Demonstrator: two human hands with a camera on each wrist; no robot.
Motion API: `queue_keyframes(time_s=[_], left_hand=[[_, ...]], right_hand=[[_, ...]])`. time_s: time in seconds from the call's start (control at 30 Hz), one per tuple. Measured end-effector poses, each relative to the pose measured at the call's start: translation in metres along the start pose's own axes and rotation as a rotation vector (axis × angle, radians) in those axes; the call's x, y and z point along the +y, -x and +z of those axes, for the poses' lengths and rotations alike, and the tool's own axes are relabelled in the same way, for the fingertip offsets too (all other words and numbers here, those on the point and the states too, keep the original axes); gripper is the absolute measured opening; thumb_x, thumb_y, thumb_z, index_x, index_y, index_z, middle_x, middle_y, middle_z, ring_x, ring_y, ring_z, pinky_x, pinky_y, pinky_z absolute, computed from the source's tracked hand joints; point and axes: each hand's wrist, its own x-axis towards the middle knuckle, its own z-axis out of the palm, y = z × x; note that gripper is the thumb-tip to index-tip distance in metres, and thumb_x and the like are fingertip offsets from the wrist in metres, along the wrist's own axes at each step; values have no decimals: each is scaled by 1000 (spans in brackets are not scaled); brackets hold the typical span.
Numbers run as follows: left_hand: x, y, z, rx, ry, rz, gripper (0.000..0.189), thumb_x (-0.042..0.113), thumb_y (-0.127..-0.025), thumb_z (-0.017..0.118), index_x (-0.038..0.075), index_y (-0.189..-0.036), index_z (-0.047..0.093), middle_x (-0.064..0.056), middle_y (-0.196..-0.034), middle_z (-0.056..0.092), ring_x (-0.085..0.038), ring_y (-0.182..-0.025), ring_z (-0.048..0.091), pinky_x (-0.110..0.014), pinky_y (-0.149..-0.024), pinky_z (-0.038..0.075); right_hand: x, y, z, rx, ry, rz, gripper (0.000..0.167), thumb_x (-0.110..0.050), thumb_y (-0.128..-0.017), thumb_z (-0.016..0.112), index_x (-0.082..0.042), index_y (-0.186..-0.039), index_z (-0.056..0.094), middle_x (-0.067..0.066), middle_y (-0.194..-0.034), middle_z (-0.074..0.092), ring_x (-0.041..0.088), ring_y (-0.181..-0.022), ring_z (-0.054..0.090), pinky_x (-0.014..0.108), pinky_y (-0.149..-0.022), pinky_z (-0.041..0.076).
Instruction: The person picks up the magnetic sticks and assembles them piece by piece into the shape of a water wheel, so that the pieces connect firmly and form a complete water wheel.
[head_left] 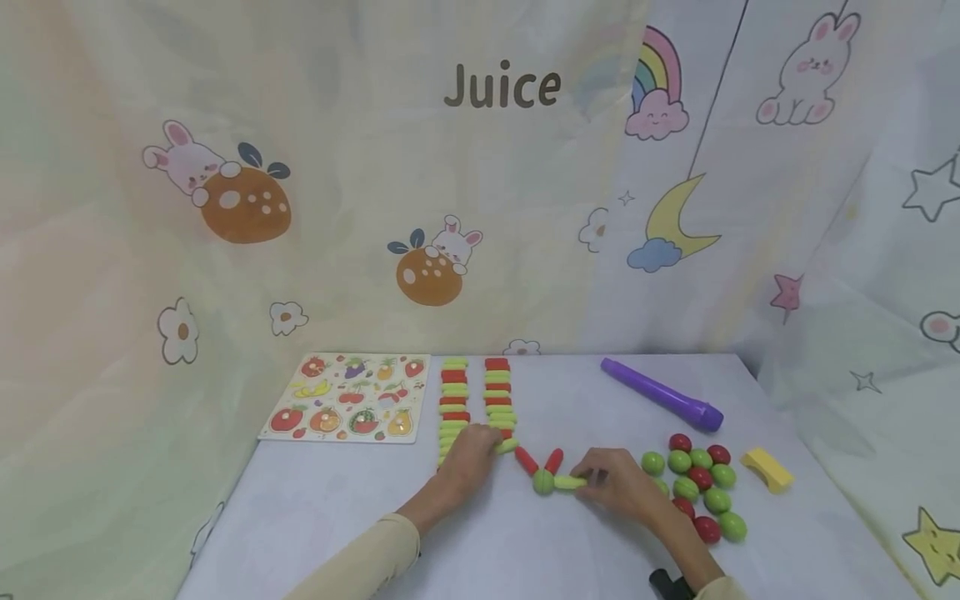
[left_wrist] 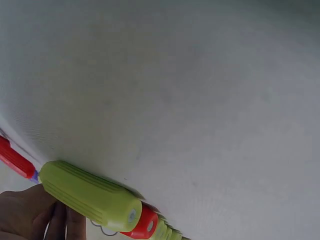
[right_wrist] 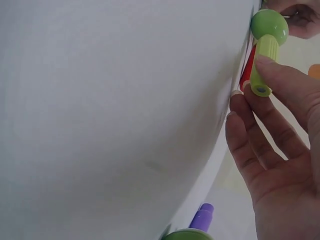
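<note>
My right hand (head_left: pixel 618 483) pinches a yellow-green ribbed stick (right_wrist: pixel 265 70) between thumb and fingers, its far end against a green ball (head_left: pixel 543 482). Two red sticks (head_left: pixel 527 459) (head_left: pixel 554 461) spread in a V from that ball's far side. Over the near end of the right-hand column of sticks (head_left: pixel 498 390), my left hand (head_left: pixel 468 458) grips the end of another yellow-green stick (left_wrist: pixel 90 192). In the left wrist view, a red stick (left_wrist: pixel 145 224) and more yellow-green ones line up behind it. The left fingers are partly out of sight.
A second column of sticks (head_left: pixel 453 390) runs along the left, beside a fruit picture board (head_left: pixel 345 398). Several red and green balls (head_left: pixel 701 477) lie right of my right hand. Beyond them are a purple tube (head_left: pixel 660 393) and a yellow block (head_left: pixel 767 469). A curtain (head_left: pixel 337 167) hangs behind.
</note>
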Motion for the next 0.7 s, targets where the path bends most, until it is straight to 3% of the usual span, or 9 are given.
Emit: queue_keyframes(time_s=[0.1, 0.2, 0.4, 0.5, 0.7], left_hand=[[-1, 3, -1, 11, 91, -45, 8, 0, -100, 74, 5, -100, 80, 1, -82, 72, -8, -80, 59, -21, -74, 55], [-4, 6, -6, 22, 235, -123, 10, 1, -99, 75, 5, -107, 80, -5, -101, 80, -12, -94, 68, -29, -86, 61], [-5, 16, -23, 46, 431, -295, 12, 3, -93, 83, 8, -104, 84, -2, -100, 81, -13, -94, 73, -29, -84, 63], [-1, 22, -27, 38, 475, -332, 11, 5, -93, 84, 10, -103, 85, 0, -97, 82, -13, -92, 75, -27, -81, 62], [5, 31, -27, -34, 523, -325, 9, 10, -94, 85, 12, -102, 87, 4, -95, 81, -12, -90, 73, -22, -77, 60]], right_hand=[[4, 1, 2, 11, -31, -13, 24, -9, -85, 89, -15, -107, 82, -8, -99, 77, 3, -86, 66, 27, -77, 61], [7, 2, 3, 29, -41, -25, 24, -9, -85, 89, -15, -107, 82, -8, -99, 78, 3, -86, 67, 27, -77, 61], [5, 4, 7, 50, -56, -38, 23, -9, -85, 89, -14, -107, 83, -8, -97, 77, 4, -83, 67, 26, -74, 61], [3, 4, 7, 63, -53, -42, 23, -7, -84, 89, -14, -105, 83, -8, -94, 76, 2, -81, 66, 26, -72, 61], [-2, 4, 11, 94, -67, -100, 22, -3, -83, 90, -10, -103, 83, -4, -92, 76, 4, -79, 66, 27, -70, 61]])
